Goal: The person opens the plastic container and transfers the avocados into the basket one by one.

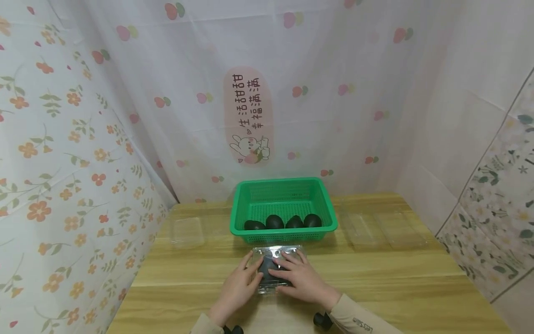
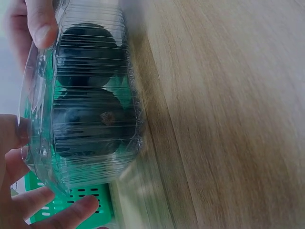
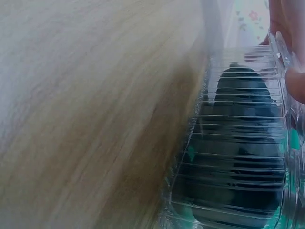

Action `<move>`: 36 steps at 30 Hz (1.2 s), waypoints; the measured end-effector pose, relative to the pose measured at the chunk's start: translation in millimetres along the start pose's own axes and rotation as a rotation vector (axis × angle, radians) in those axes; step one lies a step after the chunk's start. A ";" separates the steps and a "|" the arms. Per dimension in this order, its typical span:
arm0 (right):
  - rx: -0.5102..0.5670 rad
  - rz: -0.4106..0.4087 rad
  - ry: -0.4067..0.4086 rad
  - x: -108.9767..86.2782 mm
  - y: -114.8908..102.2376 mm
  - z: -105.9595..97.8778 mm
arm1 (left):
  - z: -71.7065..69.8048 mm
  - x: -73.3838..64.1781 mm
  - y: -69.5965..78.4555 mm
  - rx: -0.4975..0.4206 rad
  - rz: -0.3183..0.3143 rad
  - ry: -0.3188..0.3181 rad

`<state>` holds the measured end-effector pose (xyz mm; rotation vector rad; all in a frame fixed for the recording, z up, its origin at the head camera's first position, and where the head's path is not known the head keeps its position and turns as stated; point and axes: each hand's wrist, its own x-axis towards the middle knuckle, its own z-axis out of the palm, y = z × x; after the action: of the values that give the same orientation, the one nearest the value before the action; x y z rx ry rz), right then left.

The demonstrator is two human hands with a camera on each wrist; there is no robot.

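A clear ribbed plastic clamshell box (image 1: 288, 249) stands on the table before me, its lid down over dark avocados (image 2: 88, 121). From the left, my left hand (image 1: 239, 286) lies over the lid with its fingers extended, the thumb near the front edge. On the other side my right hand (image 1: 306, 280) spreads its fingers across the lid's top and right rim. Through the ribbed wall in the right wrist view, a tapered avocado (image 3: 243, 90) shows. Both hands hide parts of the lid.
Just behind the box stands a green basket (image 1: 283, 234) with several more dark avocados (image 1: 274, 221) along its near side. Clear plastic containers lie at the left (image 1: 187, 231) and at the right (image 1: 402, 229). A printed curtain (image 1: 317, 120) hangs behind the table.
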<state>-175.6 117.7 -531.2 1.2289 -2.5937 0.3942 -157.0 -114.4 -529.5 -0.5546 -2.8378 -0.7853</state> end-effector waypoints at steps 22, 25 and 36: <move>-0.020 0.051 0.001 1.5 -3.3 3.2 | -1.1 -3.8 -7.1 -0.029 0.031 -0.079; -0.028 0.069 -0.005 4.7 -3.9 3.3 | -1.2 -4.5 -9.5 -0.044 0.047 -0.103; -0.109 0.058 -0.039 20.6 -9.8 2.9 | -1.5 -3.9 -9.3 -0.041 0.034 -0.116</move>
<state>-180.9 96.0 -525.7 1.1384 -2.6497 0.2385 -156.9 -123.7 -533.5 -0.6738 -2.9137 -0.8324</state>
